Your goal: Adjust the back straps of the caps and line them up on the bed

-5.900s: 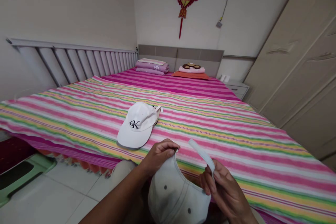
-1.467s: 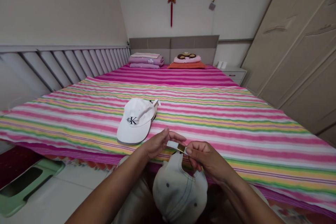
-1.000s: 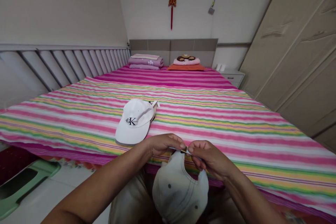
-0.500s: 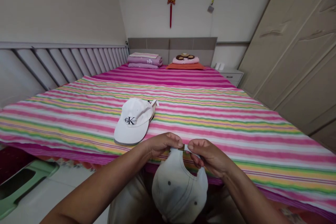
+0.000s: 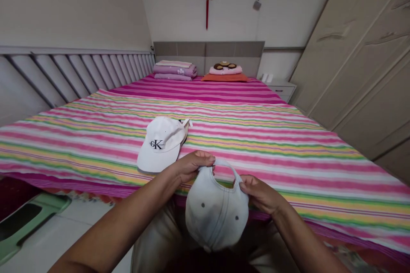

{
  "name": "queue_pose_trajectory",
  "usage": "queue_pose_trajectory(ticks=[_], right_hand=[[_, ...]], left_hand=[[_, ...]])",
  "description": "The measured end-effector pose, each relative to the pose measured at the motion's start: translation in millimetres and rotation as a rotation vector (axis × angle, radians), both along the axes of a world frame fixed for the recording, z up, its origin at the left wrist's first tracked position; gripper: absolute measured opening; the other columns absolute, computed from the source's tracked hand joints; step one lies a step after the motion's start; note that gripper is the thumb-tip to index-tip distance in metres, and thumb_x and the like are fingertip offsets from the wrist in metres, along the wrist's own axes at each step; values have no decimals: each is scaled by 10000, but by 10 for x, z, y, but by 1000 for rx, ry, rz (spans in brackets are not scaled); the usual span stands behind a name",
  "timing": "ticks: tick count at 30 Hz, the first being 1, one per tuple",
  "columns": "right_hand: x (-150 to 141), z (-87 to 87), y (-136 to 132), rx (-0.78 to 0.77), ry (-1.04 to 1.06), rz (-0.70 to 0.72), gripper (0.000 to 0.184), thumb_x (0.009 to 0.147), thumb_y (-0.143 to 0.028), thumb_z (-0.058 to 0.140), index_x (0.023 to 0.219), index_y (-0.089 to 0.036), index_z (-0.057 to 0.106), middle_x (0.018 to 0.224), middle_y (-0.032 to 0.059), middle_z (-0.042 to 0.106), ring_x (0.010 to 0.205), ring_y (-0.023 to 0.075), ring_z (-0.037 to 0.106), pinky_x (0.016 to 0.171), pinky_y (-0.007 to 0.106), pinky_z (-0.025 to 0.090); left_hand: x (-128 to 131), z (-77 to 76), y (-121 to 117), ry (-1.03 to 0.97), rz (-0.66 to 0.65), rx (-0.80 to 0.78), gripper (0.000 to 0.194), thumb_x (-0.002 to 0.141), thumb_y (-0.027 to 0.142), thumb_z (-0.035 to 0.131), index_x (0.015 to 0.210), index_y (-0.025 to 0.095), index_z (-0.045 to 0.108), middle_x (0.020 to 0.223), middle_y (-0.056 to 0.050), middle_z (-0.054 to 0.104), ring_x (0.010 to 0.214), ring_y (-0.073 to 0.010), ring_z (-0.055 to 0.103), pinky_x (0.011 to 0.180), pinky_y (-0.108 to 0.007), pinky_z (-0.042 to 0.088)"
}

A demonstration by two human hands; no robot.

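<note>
A pale grey-blue baseball cap (image 5: 218,213) hangs between my hands above my lap, its back opening and strap facing up. My left hand (image 5: 192,165) pinches the strap at the left edge of the opening. At the opening's right edge, my right hand (image 5: 260,193) grips the cap where the strap meets the crown. The cap's brim is hidden beneath the crown. On the bed just beyond my left hand lies a white baseball cap (image 5: 162,140) with black "CK" lettering, its brim pointing toward me and its strap end sticking out.
A bed with a striped sheet (image 5: 288,149) fills the middle. Folded purple bedding (image 5: 175,70) and a pink-and-orange stack (image 5: 226,74) lie by the headboard (image 5: 230,51). A green stool (image 5: 35,217) stands at lower left; a white railing (image 5: 96,70) runs along the left.
My right hand has moved from the strap's middle to the right edge of the opening. The strap now forms a closed arch, and the held cap has risen slightly. The white cap stays put.
</note>
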State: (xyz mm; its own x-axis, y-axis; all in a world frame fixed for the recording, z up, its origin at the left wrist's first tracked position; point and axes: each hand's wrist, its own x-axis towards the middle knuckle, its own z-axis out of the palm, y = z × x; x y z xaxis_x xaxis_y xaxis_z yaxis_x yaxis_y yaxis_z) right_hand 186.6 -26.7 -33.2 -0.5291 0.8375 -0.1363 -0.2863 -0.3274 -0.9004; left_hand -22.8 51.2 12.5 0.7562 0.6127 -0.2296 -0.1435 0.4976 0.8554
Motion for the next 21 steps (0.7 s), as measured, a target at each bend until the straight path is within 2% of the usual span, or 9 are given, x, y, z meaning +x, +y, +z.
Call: queue_pose_trajectory(ticks=[3,7,10,12,14,17,19,21], right_hand=[[-42,84,-42,18,118,-62,357,653,-362,689,901,-107,661,801,100,694,704,190,633,696,300,454],[-105,290,-93,48,277,-192,325,623,-343,717,893,-171,663,789,54,694,694,170,629,714,283,459],[-124,405,-114,43,348,-317,232,576,-351,746,742,-212,663,661,-7,673,541,124,589,593,235,468],[-125,451,-113,32,363,-422,217,540,-358,764,665,-228,644,580,-38,642,477,103,553,521,207,454],[-124,476,-100,30,330,-503,244,523,-387,765,665,-240,633,565,-44,631,480,114,553,514,219,458],[-121,478,-73,27,234,-561,269,588,-452,702,741,-244,627,608,-13,651,549,172,591,593,306,481],[-117,465,-55,17,196,-558,270,632,-461,663,764,-229,626,603,9,652,580,199,605,646,352,479],[-111,451,-39,12,210,-527,262,622,-447,675,745,-221,627,593,7,650,586,200,609,675,359,475]], left_hand=[[-10,46,7,-47,7,-13,233,580,270,734,570,103,573,506,-16,584,462,-105,536,519,-235,424],[-40,146,36,-153,20,-66,191,603,259,718,607,110,600,570,-19,619,571,-124,590,606,-240,442],[-56,180,50,-245,-65,-64,366,594,396,702,771,80,647,693,-71,658,652,-165,608,643,-270,442],[-47,138,42,-285,-119,-51,489,586,498,668,803,60,652,753,-108,662,690,-193,610,670,-297,441],[-26,46,21,-313,-143,-52,461,586,525,652,678,73,650,705,-100,655,668,-188,605,648,-285,439],[-1,-104,-23,-276,-185,-81,340,527,394,734,566,76,621,563,-66,620,519,-140,566,548,-245,421],[3,-159,-44,-259,-167,-101,308,475,306,766,609,64,631,534,-57,611,482,-129,552,533,-240,415],[1,-163,-55,-286,-92,-112,290,483,276,756,650,72,634,538,-48,612,495,-128,557,556,-243,418]])
